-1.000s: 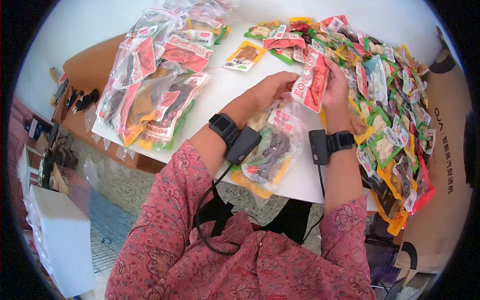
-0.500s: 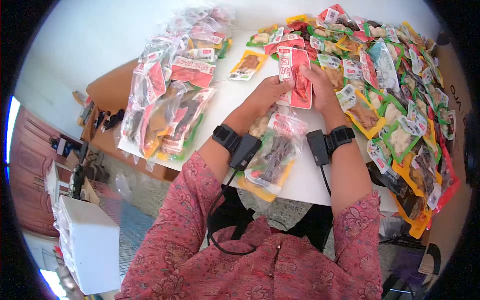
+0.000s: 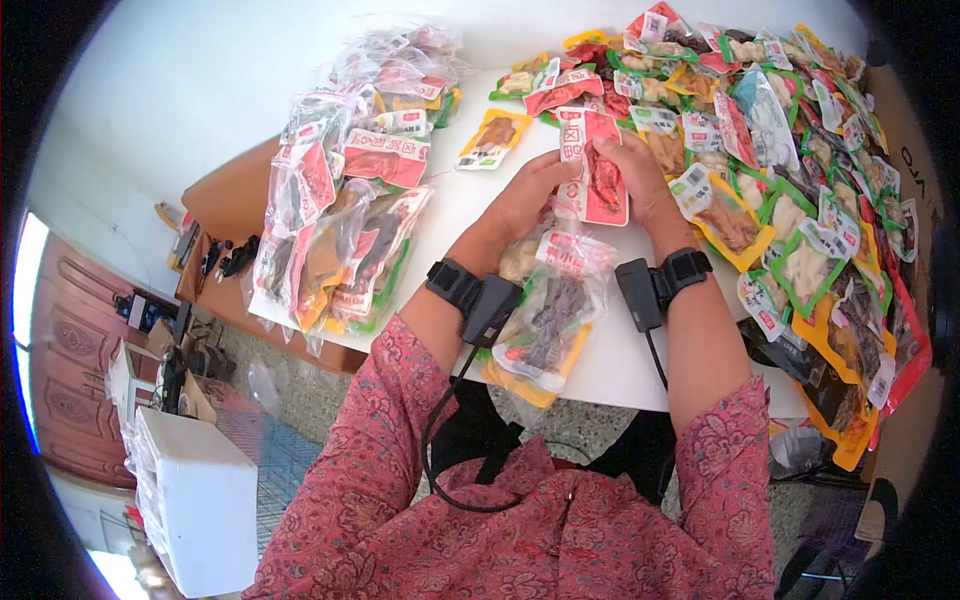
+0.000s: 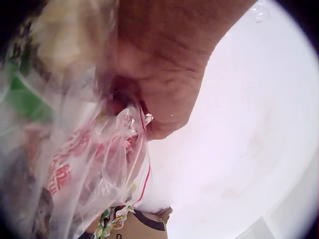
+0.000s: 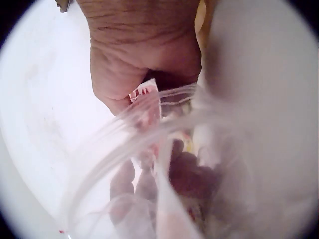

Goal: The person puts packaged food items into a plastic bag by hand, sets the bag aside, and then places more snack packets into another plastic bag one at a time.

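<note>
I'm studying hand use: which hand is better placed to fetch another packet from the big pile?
Probably the right hand: it is nearer the big pile, with the left hand beyond the red packet. Both hold that packet, though.

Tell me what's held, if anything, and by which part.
The red packet: left hand on its left edge, right hand on its upper right. Whether the bag is gripped too is unclear.

the left hand (image 3: pixel 530 197) and right hand (image 3: pixel 640 180) pinch a red-and-white packet (image 3: pixel 603 190). from it, the clear bag (image 3: pixel 550 320) lies toward seven o'clock on the white table (image 3: pixel 628 365), stacked bagged packets (image 3: pixel 385 158) toward nine, the heaped loose packets (image 3: pixel 800 255) toward three.
</note>
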{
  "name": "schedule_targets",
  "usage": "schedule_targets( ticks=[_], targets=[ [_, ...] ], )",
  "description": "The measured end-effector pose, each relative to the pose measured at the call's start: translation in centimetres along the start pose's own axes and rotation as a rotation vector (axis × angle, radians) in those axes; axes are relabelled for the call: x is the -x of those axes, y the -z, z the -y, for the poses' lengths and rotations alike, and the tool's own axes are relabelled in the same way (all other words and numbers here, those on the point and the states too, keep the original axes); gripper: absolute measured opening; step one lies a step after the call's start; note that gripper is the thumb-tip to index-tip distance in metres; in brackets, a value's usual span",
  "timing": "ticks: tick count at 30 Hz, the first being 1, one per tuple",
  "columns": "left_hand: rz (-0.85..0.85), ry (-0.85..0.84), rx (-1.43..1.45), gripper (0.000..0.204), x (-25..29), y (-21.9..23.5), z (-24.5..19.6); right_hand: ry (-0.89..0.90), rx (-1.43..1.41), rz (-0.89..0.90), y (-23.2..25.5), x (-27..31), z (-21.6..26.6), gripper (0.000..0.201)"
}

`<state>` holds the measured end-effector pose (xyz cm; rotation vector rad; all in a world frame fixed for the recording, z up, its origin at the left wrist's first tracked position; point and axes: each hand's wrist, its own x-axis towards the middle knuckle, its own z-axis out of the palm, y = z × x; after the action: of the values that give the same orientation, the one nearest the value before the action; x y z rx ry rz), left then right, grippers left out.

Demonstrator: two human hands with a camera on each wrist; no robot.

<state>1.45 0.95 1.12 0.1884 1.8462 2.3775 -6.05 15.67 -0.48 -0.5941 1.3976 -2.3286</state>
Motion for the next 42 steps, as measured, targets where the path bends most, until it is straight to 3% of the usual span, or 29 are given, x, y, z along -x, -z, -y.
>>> schedule_targets(
  ticks=[9,31,34,37,39,40,42],
  targets=[
    [-0.133,-0.034,0.043,0.025,0.0,-0.3,0.1,-0.058,-0.156,0.048,-0.7,0.4,0.5,0.030],
    [-0.105,-0.054,0.029,0.022,-0.3,0.2,0.4,-0.052,-0.123,0.072,-0.6,0.7,0.9,0.032],
    [-0.125,-0.051,0.006,0.016,-0.4,0.1,0.2,-0.057,-0.071,0.054,-0.6,0.8,1.0,0.029],
    [-0.186,-0.159,-0.083,0.015,-0.4,0.3,0.1,-0.020,0.075,0.001,-0.2,0.6,0.7,0.027],
    [-0.213,-0.226,-0.008,0.010,-0.6,0.5,0.3,0.142,0.351,0.028,0.1,0.3,0.4,0.027],
    [-0.214,-0.226,-0.007,0.010,-0.7,0.6,0.4,0.141,0.351,0.029,0.0,0.3,0.5,0.027],
    [-0.233,-0.250,0.014,0.009,-0.8,0.8,0.6,-0.028,0.181,0.042,-0.1,0.6,0.7,0.029]
  ],
)
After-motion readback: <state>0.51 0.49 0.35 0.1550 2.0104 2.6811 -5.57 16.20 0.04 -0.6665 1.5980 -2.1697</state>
